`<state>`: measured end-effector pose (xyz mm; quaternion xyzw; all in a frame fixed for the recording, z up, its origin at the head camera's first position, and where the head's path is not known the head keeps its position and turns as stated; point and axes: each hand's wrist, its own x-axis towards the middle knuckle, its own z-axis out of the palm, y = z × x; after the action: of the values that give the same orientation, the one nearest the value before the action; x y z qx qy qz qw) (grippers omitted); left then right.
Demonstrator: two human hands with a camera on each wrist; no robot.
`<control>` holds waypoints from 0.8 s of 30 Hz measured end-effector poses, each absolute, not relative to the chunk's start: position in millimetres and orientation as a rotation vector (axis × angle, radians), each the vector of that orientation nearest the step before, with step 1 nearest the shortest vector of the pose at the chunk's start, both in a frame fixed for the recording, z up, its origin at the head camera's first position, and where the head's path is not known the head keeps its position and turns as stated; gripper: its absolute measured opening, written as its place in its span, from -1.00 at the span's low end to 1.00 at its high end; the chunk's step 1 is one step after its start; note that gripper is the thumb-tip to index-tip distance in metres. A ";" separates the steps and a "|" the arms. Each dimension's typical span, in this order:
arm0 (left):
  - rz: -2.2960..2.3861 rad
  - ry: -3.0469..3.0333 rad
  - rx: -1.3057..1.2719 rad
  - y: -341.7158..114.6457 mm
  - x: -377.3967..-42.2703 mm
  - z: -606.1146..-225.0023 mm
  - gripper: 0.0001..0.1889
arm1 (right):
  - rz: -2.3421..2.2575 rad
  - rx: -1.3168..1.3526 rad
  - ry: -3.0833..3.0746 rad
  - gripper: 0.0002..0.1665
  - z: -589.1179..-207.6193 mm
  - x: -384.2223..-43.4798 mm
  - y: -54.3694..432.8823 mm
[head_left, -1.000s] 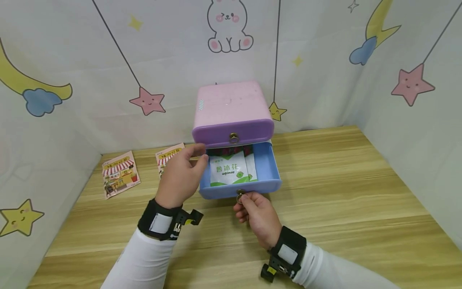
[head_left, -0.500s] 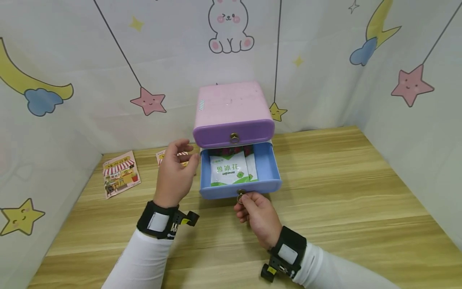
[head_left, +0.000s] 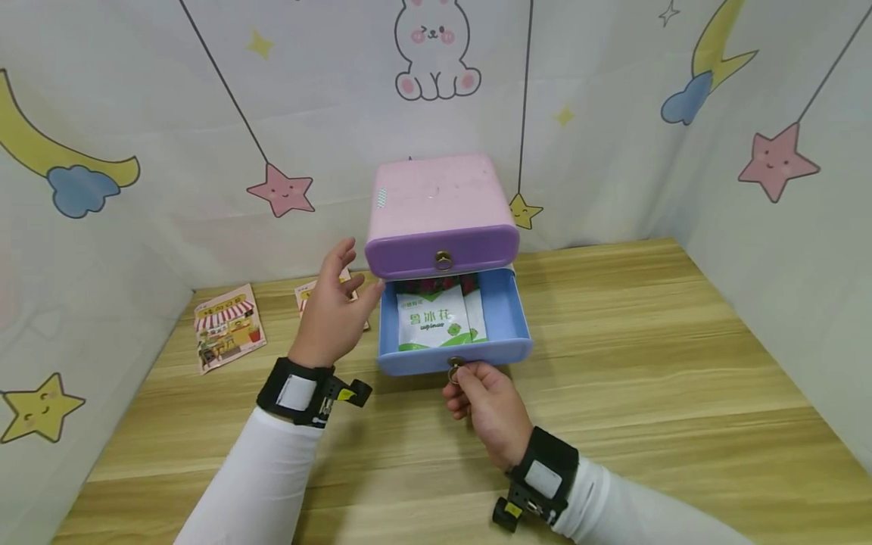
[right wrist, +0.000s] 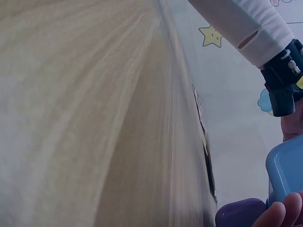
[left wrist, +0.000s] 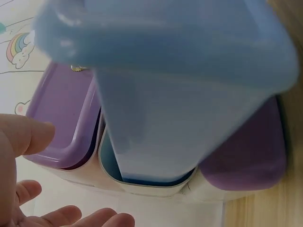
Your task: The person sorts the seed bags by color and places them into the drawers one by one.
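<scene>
A small pink drawer cabinet [head_left: 436,193] stands against the back wall, its purple top drawer [head_left: 402,259] closed. Below it the blue drawer [head_left: 409,365] is pulled out toward me. White-and-green sachets [head_left: 431,322] with Chinese lettering lie inside, their far ends under the cabinet's overhang. My right hand [head_left: 493,416] pinches the ring pull [head_left: 453,374] on the drawer's front between thumb and fingers. Left of the cabinet my left hand [head_left: 330,322] is held up with fingers spread, thumb close to the drawer's left rim, holding nothing. The left wrist view shows another purple drawer [left wrist: 246,151] beneath.
One pink illustrated packet [head_left: 230,329] lies on the wooden table [head_left: 647,363] at the far left. Another pink packet [head_left: 304,294] is partly hidden behind my left hand. A white cloth wall [head_left: 327,106] with cartoon prints encloses the table at the back and sides.
My left hand has moved left, away from the drawer's edge, and its fingers have spread and lifted. The right hand and the pulled-out drawer have stayed put.
</scene>
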<state>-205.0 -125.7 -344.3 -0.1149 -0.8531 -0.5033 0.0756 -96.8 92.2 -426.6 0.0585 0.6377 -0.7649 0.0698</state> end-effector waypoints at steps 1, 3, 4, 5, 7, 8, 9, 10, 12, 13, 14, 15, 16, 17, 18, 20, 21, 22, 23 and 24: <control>-1.509 -2.571 -0.359 -125.8 -207.3 -342.9 -0.15 | -2.303 0.176 1.918 -0.74 -426.2 -96.6 92.2; -1.491 -2.595 -0.383 -125.4 -212.1 -339.6 -0.13 | -2.303 0.176 1.919 -0.74 -425.6 -96.5 92.1; -1.486 -2.604 -0.395 -125.1 -214.4 -337.8 -0.13 | -2.302 0.176 1.919 -0.74 -425.7 -96.7 92.1; -1.493 -2.608 -0.408 -124.7 -216.6 -335.8 -0.13 | -2.304 0.178 1.916 -0.74 -425.4 -96.8 92.1; -1.493 -2.615 -0.432 -123.5 -221.1 -332.1 -0.13 | -2.300 0.181 1.920 -0.74 -425.0 -96.9 92.0; -1.490 -2.622 -0.439 -122.7 -223.1 -330.4 -0.14 | -2.298 0.180 1.922 -0.74 -425.4 -97.1 92.0; -1.495 -2.627 -0.452 -122.0 -224.8 -328.9 -0.15 | -2.297 0.179 1.925 -0.74 -425.7 -97.1 92.0; -1.495 -2.635 -0.462 -120.8 -226.8 -327.6 -0.16 | -2.297 0.180 1.925 -0.73 -425.9 -97.3 92.1; -1.490 -2.653 -0.484 -118.4 -230.2 -326.3 -0.18 | -2.298 0.182 1.927 -0.73 -426.5 -97.2 92.3; -1.490 -2.661 -0.498 -117.2 -231.5 -326.1 -0.19 | -2.302 0.186 1.922 -0.74 -426.6 -97.2 92.4; -1.486 -2.670 -0.504 -116.2 -232.6 -326.1 -0.21 | -2.300 0.184 1.926 -0.74 -426.8 -97.2 92.4; -1.483 -2.676 -0.509 -115.3 -233.4 -326.4 -0.22 | -2.298 0.183 1.930 -0.74 -426.7 -97.0 92.4; -1.477 -2.681 -0.509 -114.6 -234.1 -326.9 -0.23 | -2.299 0.185 1.929 -0.74 -426.6 -97.1 92.3; -1.479 -2.681 -0.508 -114.0 -234.5 -327.4 -0.24 | -2.299 0.182 1.932 -0.74 -426.7 -97.0 92.3; -1.474 -2.682 -0.506 -113.5 -234.9 -328.0 -0.25 | -2.299 0.182 1.933 -0.74 -426.6 -96.9 92.4; -1.458 -2.685 -0.487 -113.6 -234.7 -329.0 -0.27 | -2.301 0.177 1.935 -0.74 -426.7 -96.8 91.7; -1.451 -2.683 -0.481 -113.7 -234.6 -329.4 -0.27 | -2.306 0.176 1.933 -0.74 -426.7 -96.8 91.3; -1.445 -2.683 -0.474 -113.6 -234.4 -329.8 -0.28 | -2.311 0.177 1.931 -0.74 -427.0 -96.8 91.0; -1.442 -2.681 -0.469 -113.6 -234.1 -330.1 -0.28 | -2.313 0.180 1.931 -0.74 -427.3 -96.9 90.8; -1.437 -2.679 -0.467 -113.6 -233.8 -330.6 -0.29 | -2.314 0.187 1.930 -0.74 -427.2 -96.9 90.6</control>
<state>-233.8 -113.6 -330.6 -0.1518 -0.8705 -0.4670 0.0327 -96.9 90.6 -427.2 0.0618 0.6381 -0.7651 0.0610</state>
